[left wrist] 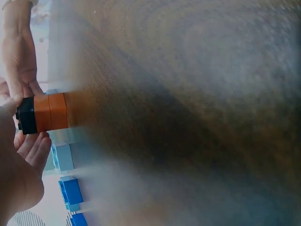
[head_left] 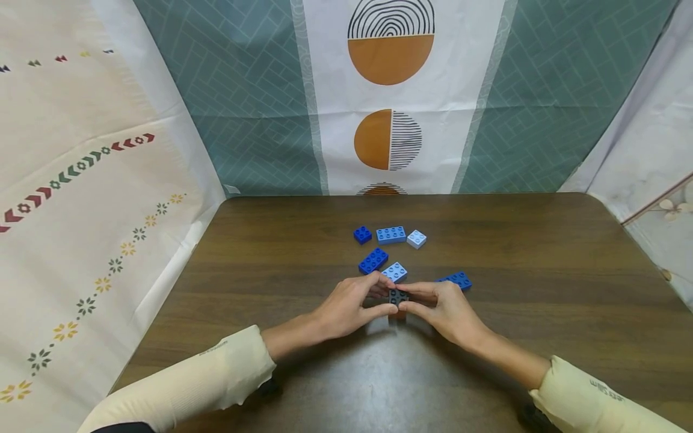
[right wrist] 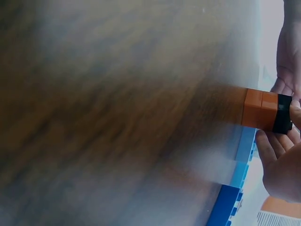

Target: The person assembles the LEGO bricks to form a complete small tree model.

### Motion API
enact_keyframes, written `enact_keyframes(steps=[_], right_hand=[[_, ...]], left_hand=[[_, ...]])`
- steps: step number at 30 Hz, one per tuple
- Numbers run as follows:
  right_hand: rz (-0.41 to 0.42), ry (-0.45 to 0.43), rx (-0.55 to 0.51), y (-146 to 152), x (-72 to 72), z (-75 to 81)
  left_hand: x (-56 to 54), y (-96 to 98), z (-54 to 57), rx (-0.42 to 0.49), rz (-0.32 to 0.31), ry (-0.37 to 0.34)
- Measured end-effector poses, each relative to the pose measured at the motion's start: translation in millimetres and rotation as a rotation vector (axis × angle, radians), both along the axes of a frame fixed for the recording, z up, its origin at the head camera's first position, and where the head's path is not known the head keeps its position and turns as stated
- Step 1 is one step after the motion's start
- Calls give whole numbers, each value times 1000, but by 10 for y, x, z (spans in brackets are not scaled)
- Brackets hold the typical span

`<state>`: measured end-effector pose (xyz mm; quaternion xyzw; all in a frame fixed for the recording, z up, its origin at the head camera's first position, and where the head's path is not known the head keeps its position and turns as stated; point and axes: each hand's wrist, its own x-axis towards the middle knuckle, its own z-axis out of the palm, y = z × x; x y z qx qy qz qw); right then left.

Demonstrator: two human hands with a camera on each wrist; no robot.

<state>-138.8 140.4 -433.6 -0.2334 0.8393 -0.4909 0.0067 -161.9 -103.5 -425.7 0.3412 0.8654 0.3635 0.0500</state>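
Note:
A black toy building brick [head_left: 397,297] with studs on top sits on a short stack of orange bricks [left wrist: 51,112], which stands upright on the table. My left hand [head_left: 348,305] pinches the black brick from the left, thumb at the near side and fingertips at the far side. From the right, my right hand [head_left: 450,311] pinches the same brick in a matching way. The right wrist view shows the black brick [right wrist: 283,114] flush against the orange bricks [right wrist: 260,109]. Seen from above, the hands mostly hide the orange part.
Behind the hands lie a light blue brick [head_left: 395,272], a dark blue brick [head_left: 373,260] and, partly behind the right hand, another blue brick [head_left: 458,280]. Farther back are a small blue brick [head_left: 362,234], a mid-blue brick [head_left: 391,234] and a pale brick [head_left: 416,239].

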Motion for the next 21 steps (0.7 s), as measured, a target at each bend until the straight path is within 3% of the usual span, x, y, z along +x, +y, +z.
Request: enact_keyframes(steps=[6,12,21], right_hand=[[-14,1,23,-10,8,4],[-33,-28,47,0,9,21],[-23,-25,58,-8,5,28]], left_hand=[[-74,-47,50,14,48,70],[-275,-145,89,48,144,137],[-514,-203,-17,-7,253,-6]])
